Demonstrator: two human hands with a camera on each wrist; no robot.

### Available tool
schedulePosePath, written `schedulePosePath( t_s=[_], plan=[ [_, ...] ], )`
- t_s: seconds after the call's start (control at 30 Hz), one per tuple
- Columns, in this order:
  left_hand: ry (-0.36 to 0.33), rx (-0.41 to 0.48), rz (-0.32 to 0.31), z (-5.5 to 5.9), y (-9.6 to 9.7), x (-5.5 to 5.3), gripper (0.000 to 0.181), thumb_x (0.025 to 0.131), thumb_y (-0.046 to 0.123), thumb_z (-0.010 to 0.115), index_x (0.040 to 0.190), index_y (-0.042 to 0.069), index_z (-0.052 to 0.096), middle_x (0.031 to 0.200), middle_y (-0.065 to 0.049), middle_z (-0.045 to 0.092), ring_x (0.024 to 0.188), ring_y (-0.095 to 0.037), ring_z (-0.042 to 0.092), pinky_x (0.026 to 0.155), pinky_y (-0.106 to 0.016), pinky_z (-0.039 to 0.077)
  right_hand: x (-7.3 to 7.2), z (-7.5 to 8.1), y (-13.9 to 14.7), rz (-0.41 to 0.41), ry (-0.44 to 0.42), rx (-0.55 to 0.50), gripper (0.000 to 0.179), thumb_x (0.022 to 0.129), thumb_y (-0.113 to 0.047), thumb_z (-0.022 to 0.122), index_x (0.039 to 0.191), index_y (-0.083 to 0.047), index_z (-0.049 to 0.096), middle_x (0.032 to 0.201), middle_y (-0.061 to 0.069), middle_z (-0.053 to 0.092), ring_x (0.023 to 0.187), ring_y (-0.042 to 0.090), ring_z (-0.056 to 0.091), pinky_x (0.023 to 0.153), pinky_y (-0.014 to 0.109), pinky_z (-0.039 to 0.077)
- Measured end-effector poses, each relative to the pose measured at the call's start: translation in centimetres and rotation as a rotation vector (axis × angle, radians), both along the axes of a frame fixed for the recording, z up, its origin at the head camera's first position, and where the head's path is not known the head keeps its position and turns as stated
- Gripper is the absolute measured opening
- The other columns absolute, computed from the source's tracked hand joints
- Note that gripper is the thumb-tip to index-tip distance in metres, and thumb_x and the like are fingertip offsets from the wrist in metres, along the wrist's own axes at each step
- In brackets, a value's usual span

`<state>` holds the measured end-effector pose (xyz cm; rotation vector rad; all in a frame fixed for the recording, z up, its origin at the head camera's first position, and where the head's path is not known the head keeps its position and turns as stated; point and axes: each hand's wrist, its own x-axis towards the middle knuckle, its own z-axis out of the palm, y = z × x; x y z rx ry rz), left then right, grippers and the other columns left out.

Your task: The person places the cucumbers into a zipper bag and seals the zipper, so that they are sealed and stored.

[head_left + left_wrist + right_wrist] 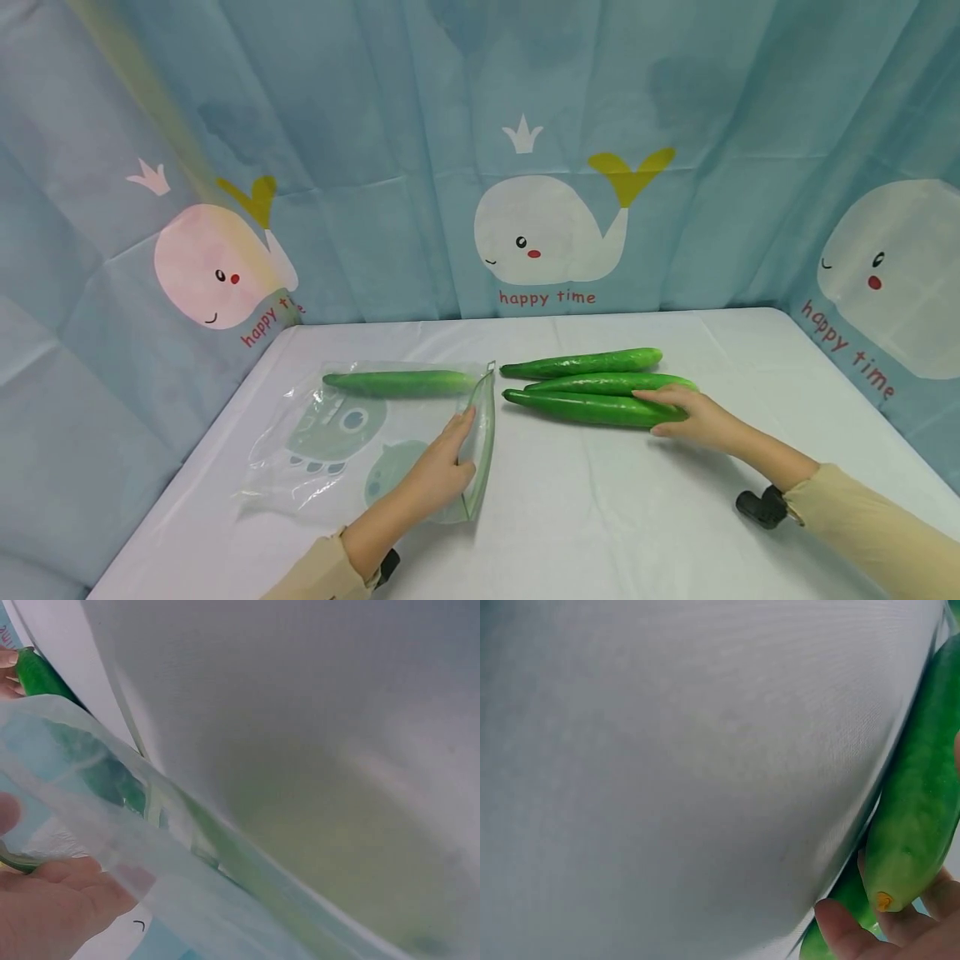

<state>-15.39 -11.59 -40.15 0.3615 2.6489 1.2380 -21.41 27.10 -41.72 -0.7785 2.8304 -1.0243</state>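
Note:
In the head view a clear zip bag with pale green cartoon prints lies flat on the left, one cucumber inside it. My left hand holds the bag by its mouth, whose green-edged rim stands slightly raised; the left wrist view shows this hand partly behind the see-through film. Over on the right, my right hand grips the thick end of the nearest cucumber. Its fingers curl about that end in the right wrist view. Two more cucumbers, one middle and one far, lie beside it.
A white cloth covers the table. Blue curtains printed with whales close off its back and both sides. Black straps with small devices sit on my wrists below the beige sleeves.

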Motion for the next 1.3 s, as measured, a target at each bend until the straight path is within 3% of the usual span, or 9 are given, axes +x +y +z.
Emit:
schedulePosePath(
  t_s=[0.57, 0.87, 1.03, 1.17, 1.3],
  plan=[
    [-0.006, 0.008, 0.012, 0.1, 0.0, 0.2, 0.071, 0.087, -0.002, 0.043, 0.154, 0.003, 0.021, 0.158, -0.024, 0.016, 0.145, -0.038, 0.013, 0.112, -0.06, 0.016, 0.0, -0.1, 0.0, 0.024, -0.012, 0.026, 0.044, 0.083, 0.001, 0.07, 0.126, 0.004, 0.062, 0.116, 0.023, 0.06, 0.109, 0.045, 0.054, 0.084, 0.05, 0.05],
    [-0.002, 0.011, 0.007, 0.1, -0.1, 0.2, 0.071, 0.088, -0.001, 0.044, 0.155, 0.004, 0.021, 0.158, -0.023, 0.016, 0.146, -0.037, 0.013, 0.112, -0.06, 0.016, 0.6, 1.2, 0.3, -0.001, -0.205, -0.072, 0.047, 0.089, -0.005, 0.066, 0.134, 0.0, 0.057, 0.131, 0.024, 0.055, 0.122, 0.047, 0.045, 0.088, 0.047, 0.047],
    [-0.006, 0.017, 0.001, 0.1, -0.2, 0.1, 0.071, 0.088, -0.001, 0.043, 0.155, 0.004, 0.019, 0.158, -0.023, 0.015, 0.146, -0.037, 0.011, 0.112, -0.06, 0.016, 0.9, 2.0, 0.5, -0.015, -0.264, -0.083, 0.048, 0.09, -0.008, 0.065, 0.136, -0.001, 0.056, 0.137, 0.027, 0.049, 0.126, 0.049, 0.041, 0.087, 0.044, 0.048],
    [-0.006, 0.017, 0.002, 0.1, -0.2, 0.1, 0.071, 0.088, -0.001, 0.044, 0.155, 0.004, 0.02, 0.158, -0.023, 0.015, 0.146, -0.037, 0.011, 0.112, -0.06, 0.015, 1.0, 2.6, 0.5, -0.032, -0.301, -0.085, 0.047, 0.089, -0.006, 0.066, 0.135, -0.001, 0.057, 0.138, 0.029, 0.048, 0.104, 0.037, 0.051, 0.076, 0.037, 0.047],
    [0.008, 0.014, 0.006, 0.1, -0.1, 0.1, 0.071, 0.088, -0.001, 0.044, 0.155, 0.004, 0.02, 0.158, -0.023, 0.017, 0.146, -0.037, 0.012, 0.113, -0.059, 0.015, 1.2, 3.1, 0.4, -0.037, -0.343, -0.106, 0.047, 0.088, -0.004, 0.066, 0.134, 0.001, 0.057, 0.137, 0.031, 0.047, 0.076, 0.02, 0.041, 0.065, 0.032, 0.041]
  ],
)
